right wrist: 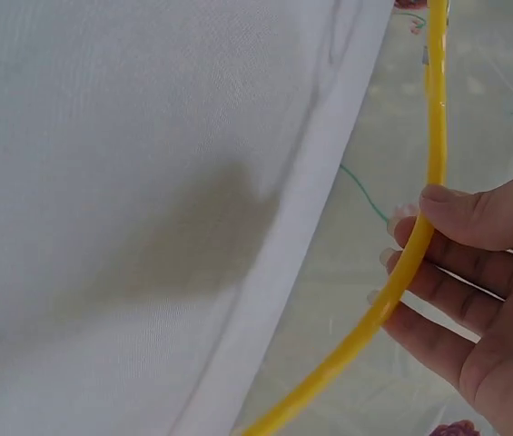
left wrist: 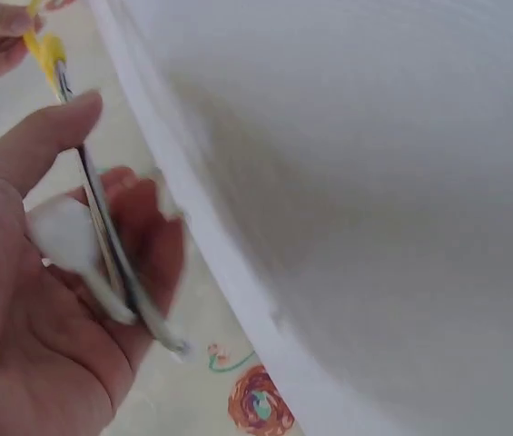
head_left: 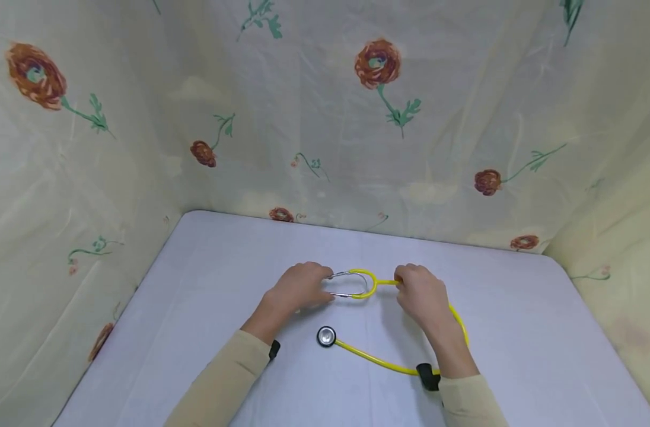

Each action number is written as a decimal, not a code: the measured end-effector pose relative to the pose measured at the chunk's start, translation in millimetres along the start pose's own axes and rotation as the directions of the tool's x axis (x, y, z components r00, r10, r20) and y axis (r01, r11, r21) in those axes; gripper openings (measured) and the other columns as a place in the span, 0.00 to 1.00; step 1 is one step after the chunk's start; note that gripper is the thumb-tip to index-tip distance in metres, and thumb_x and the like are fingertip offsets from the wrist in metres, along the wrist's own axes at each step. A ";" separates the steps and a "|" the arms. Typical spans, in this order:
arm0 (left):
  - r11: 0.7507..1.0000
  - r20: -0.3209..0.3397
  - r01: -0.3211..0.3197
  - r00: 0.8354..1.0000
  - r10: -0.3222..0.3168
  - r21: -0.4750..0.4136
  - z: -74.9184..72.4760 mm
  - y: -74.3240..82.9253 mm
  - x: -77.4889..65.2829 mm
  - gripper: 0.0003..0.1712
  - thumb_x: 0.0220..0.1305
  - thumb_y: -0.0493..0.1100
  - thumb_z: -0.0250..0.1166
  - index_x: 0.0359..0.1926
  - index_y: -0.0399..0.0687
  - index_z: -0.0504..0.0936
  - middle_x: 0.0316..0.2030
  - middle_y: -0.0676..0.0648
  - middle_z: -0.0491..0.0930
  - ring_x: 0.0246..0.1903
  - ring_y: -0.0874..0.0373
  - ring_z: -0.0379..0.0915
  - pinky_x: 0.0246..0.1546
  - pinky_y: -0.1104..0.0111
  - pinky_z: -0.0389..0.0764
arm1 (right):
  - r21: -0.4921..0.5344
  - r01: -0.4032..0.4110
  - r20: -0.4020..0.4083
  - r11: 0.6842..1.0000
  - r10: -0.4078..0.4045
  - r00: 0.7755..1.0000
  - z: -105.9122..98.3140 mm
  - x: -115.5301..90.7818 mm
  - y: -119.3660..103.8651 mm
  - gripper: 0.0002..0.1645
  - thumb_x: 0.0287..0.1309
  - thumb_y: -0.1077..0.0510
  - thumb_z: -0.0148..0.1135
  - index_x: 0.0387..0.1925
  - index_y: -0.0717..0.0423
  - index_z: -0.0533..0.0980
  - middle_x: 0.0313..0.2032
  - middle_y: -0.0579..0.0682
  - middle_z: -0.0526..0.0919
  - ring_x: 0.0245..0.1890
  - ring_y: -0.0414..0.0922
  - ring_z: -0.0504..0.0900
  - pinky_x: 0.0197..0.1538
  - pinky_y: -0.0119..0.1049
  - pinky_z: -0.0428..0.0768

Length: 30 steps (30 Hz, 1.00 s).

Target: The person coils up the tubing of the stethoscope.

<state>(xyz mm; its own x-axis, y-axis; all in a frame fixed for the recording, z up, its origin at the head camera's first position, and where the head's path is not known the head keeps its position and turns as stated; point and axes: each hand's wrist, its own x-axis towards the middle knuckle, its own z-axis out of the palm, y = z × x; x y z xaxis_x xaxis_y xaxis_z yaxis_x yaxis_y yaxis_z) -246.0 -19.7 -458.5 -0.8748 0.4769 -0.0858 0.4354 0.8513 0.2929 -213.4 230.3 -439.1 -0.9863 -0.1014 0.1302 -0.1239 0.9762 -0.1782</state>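
Note:
A stethoscope with yellow tubing (head_left: 375,359) is held between both hands. My left hand (head_left: 302,286) grips its metal ear tubes (head_left: 346,295); in the left wrist view, the thumb lies across the tubes (left wrist: 97,195) and the curled fingers are behind them. A blurred whitish piece (left wrist: 65,234) shows in the palm. To the right, my right hand (head_left: 423,293) pinches the yellow tube (right wrist: 410,259) just beyond the Y-shaped fork, thumb on one side and fingertips on the other. From there the tubing loops back toward me to the round chest piece (head_left: 327,336), which lies near the table's middle.
The white-covered table (head_left: 239,249) has rounded far corners. Floral curtains (head_left: 325,118) hang behind it and along both sides. A black band (head_left: 427,376) sits at the right wrist, overlapping the tubing, and another black band (head_left: 274,350) at the left wrist.

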 end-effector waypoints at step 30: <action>0.986 -0.090 -0.020 0.996 0.005 -0.167 -16.7 3.1 -41.1 0.29 0.58 0.67 0.67 0.57 0.60 0.83 0.43 0.57 0.87 0.34 0.63 0.75 0.34 0.69 0.72 | 0.165 0.043 -0.060 0.985 -0.033 0.998 -1.2 -27.3 -1.7 0.10 0.59 0.64 0.66 0.43 0.56 0.84 0.42 0.54 0.88 0.44 0.54 0.84 0.50 0.52 0.81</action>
<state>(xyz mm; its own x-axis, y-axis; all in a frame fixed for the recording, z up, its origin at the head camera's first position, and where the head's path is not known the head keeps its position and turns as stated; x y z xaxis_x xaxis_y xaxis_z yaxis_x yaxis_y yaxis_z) -212.3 -40.3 -438.1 -0.8880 0.4598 0.0017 0.4115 0.7930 0.4492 -186.2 231.6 -441.2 -0.9734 -0.1222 0.1940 -0.1822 0.9260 -0.3308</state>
